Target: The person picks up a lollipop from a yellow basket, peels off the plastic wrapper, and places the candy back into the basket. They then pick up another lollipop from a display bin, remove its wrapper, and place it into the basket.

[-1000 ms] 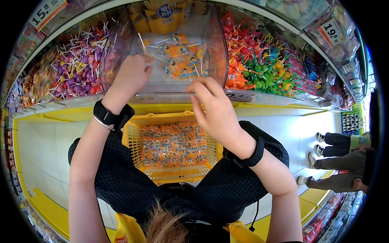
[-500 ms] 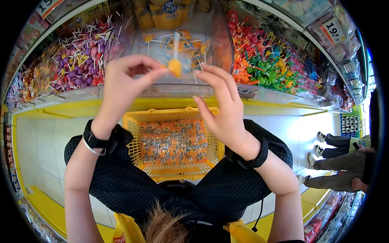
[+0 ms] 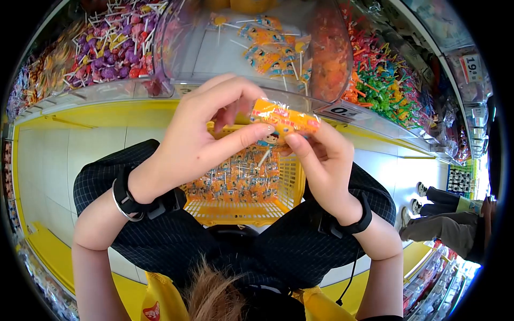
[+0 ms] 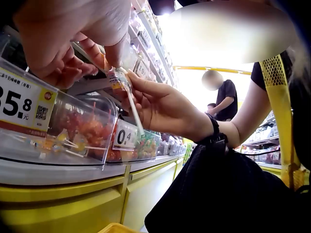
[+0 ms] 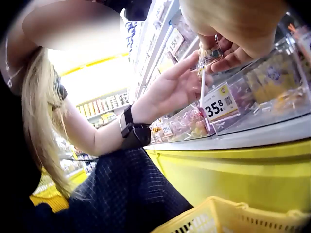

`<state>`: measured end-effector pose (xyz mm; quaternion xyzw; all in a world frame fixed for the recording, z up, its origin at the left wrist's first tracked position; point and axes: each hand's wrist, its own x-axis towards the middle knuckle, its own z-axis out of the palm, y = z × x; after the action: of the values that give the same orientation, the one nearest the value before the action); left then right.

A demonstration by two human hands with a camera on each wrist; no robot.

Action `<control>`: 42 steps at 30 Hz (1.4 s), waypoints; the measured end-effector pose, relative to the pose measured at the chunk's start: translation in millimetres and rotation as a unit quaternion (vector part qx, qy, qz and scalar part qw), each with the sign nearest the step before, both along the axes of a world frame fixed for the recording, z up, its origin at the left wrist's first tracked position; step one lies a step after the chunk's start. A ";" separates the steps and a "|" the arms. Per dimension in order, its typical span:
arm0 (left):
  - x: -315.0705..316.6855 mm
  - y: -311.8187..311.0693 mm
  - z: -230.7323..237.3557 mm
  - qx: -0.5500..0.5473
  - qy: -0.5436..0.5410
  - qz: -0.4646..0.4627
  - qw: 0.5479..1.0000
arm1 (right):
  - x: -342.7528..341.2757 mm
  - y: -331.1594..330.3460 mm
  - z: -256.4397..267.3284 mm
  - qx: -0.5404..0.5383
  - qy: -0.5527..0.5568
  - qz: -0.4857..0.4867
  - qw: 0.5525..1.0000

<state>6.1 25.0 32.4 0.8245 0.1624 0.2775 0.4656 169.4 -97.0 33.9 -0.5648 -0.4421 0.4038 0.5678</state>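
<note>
Over the basket in the head view, a lollipop in an orange printed wrapper (image 3: 284, 116) is held between both hands, its white stick pointing down. My left hand (image 3: 184, 136) pinches the wrapper's left side, thumb in front and the other fingers partly hidden. On the other side my right hand (image 3: 327, 170) pinches it between thumb and fingers. The white stick (image 4: 133, 109) shows against the right hand in the left wrist view. Below stands a yellow basket (image 3: 292, 174), where many similar orange-wrapped lollipops (image 3: 238, 174) lie in rows.
A clear bin (image 3: 198, 56) ahead holds several loose orange-wrapped lollipops (image 3: 273, 51). Purple lollipops (image 3: 115, 51) fill the left bin, and green candies (image 3: 383, 88) show at right. The shelf's yellow base (image 5: 233, 170) runs beside the basket. A person's legs (image 3: 441, 224) appear at right.
The left hand has taken a lollipop from the clear bin and brought it back over the basket. The right hand has come in from the bin's front edge and now pinches it too.
</note>
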 end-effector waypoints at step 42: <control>-0.8 -16.4 -42.5 -0.208 0.048 0.015 0.977 | -1.6 16.6 -25.6 -0.182 0.187 0.105 0.960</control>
<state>5.3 8.6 -10.1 0.7195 0.2517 0.2045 0.6142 167.8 -80.5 8.4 -0.5234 -0.3042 0.6333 0.4821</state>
